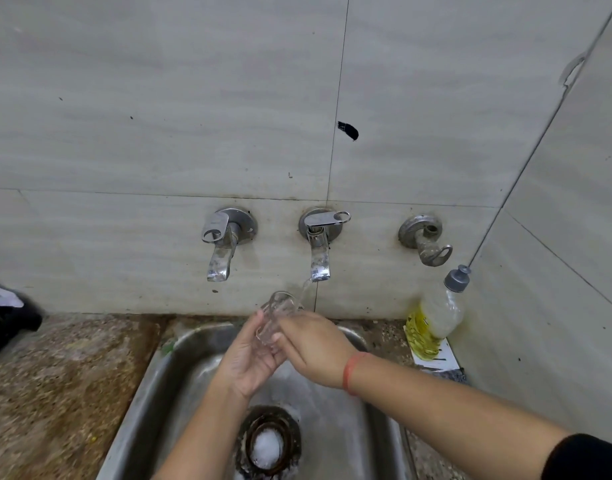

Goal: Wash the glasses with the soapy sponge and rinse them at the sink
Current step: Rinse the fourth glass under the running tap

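- Your black sleeve [584, 459] is closest, low on the right, at the near end of your right arm.
- Low in the middle is the round drain [280, 419], with a lump of white foam [267, 448] sitting in it.
- That drain is in the bottom of the metal sink [152, 375], and both your arms reach out over the sink.
- You have a red band [351, 374] round your right wrist.
- Your left hand [249, 362] is palm up under the glass [276, 315], with its fingers and thumb curled round the low end.
- Your right hand [315, 344] comes in from the right, and its fingers grip the side of the same glass.
- The glass is clear and tilted, with its open mouth pointing up and away from you, over the back of the sink.
- A brown speckled desk [55, 375] lies to the left of the sink, and a dark thing [6, 327] sits at its far left; you cannot tell what it is.
- A plastic bottle [432, 320] with yellow liquid and a grey cap stands on the desk to the right of the sink, in the corner.
- Water [306, 289] runs from the middle tap [319, 251] and lands at the mouth of the glass.
- The left tap [221, 244] is beside it, and a small valve [427, 240] is on the other side.
- Behind them is the grey tiled wall [159, 98], with a black mark [348, 129] higher up.
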Demonstrator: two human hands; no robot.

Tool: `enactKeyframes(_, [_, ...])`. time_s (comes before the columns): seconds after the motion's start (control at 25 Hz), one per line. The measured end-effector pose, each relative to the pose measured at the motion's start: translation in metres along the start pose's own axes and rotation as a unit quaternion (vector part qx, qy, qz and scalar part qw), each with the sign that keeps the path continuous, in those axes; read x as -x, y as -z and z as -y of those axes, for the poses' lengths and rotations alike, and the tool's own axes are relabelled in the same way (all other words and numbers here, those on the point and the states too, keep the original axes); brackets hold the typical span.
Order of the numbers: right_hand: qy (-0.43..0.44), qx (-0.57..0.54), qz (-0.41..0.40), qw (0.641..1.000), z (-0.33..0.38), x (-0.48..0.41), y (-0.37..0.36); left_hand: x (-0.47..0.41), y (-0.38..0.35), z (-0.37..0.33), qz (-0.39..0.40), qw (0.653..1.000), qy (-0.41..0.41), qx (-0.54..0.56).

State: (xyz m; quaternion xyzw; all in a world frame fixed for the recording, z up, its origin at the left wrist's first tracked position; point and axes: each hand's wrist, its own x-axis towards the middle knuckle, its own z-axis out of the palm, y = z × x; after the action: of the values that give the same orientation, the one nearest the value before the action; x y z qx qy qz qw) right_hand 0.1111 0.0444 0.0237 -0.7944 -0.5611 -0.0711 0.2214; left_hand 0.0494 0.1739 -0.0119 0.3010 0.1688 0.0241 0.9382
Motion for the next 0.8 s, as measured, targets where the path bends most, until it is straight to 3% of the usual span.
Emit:
enactKeyframes(0.08, [0.151, 0.129, -0.007, 0.980, -0.026, 0.008, -0.002, -0.002, -0.003, -0.003, -0.038, 0.998, 0.041, -0.035])
enactKeyframes(0.16, [0.183, 0.145, -0.030, 0.972, -0.037, 0.012, -0.007, -0.005, -0.005, -0.004, -0.058, 0.994, 0.066, -0.060])
enactKeyframes(0.24, [0.108, 0.092, -0.047, 0.989, -0.025, 0.010, -0.010, -0.005, -0.010, -0.002, -0.067, 0.996, 0.053, -0.041])
enactKeyframes(0.32, [-0.036, -0.036, -0.021, 0.998, -0.007, 0.001, -0.006, -0.002, -0.011, -0.002, -0.062, 0.998, 0.007, -0.001])
enactKeyframes(0.36, [-0.119, -0.121, 0.012, 0.985, 0.000, -0.005, -0.002, 0.000, -0.011, -0.001, -0.060, 0.998, -0.006, 0.000])
enactKeyframes(0.4, [-0.205, -0.227, 0.027, 0.952, 0.004, -0.013, 0.000, 0.002, -0.011, -0.001, -0.064, 0.998, -0.011, -0.012])
enactKeyframes(0.44, [-0.292, -0.343, 0.008, 0.893, 0.007, -0.022, 0.001, 0.003, -0.010, -0.002, -0.071, 0.997, -0.009, -0.026])
enactKeyframes(0.52, [-0.435, -0.521, -0.061, 0.732, 0.006, -0.040, -0.002, 0.005, -0.009, -0.003, -0.090, 0.995, 0.001, -0.043])
enactKeyframes(0.6, [-0.498, -0.623, -0.103, 0.595, 0.005, -0.053, -0.002, 0.008, -0.007, -0.004, -0.113, 0.992, 0.002, -0.057])
enactKeyframes(0.64, [-0.509, -0.646, -0.113, 0.558, 0.005, -0.057, -0.002, 0.007, -0.005, -0.004, -0.120, 0.991, -0.002, -0.057])
enactKeyframes(0.68, [-0.510, -0.653, -0.119, 0.547, 0.005, -0.059, -0.002, 0.007, -0.003, -0.003, -0.123, 0.991, -0.003, -0.052])
enactKeyframes(0.8, [-0.512, -0.628, -0.148, 0.567, 0.012, -0.064, -0.005, 0.006, -0.002, -0.002, -0.119, 0.992, -0.005, -0.047])
